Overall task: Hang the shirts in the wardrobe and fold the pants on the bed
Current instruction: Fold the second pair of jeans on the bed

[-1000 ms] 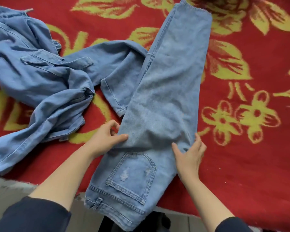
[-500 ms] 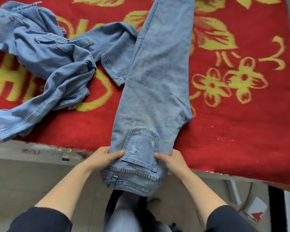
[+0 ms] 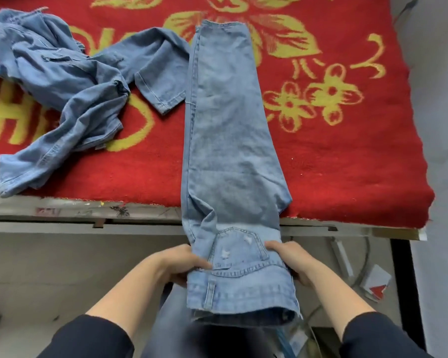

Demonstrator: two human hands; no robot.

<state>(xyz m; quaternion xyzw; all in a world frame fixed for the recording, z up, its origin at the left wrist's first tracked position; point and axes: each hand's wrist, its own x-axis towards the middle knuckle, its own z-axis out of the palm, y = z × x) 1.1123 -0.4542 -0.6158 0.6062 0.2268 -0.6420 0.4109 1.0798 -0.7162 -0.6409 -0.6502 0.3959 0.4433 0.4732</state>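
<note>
Light blue jeans (image 3: pixel 228 140), folded lengthwise leg on leg, stretch from the middle of the red bed (image 3: pixel 347 164) down past its front edge. The waistband end hangs off the bed, back pocket facing up. My left hand (image 3: pixel 181 264) grips the left side of the waist, thumb on top. My right hand (image 3: pixel 290 259) grips the right side the same way. The hems lie flat far up the bed.
A crumpled pile of darker denim clothing (image 3: pixel 62 94) lies on the bed's left half, one sleeve reaching toward the jeans. The bed's metal frame edge (image 3: pixel 114 223) runs across below. Floor clutter with a white and red box (image 3: pixel 375 280) sits at the right.
Both hands slid down from the thigh area to the waistband and took hold of it. The jeans have been pulled toward me, so the waist now hangs off the bed edge.
</note>
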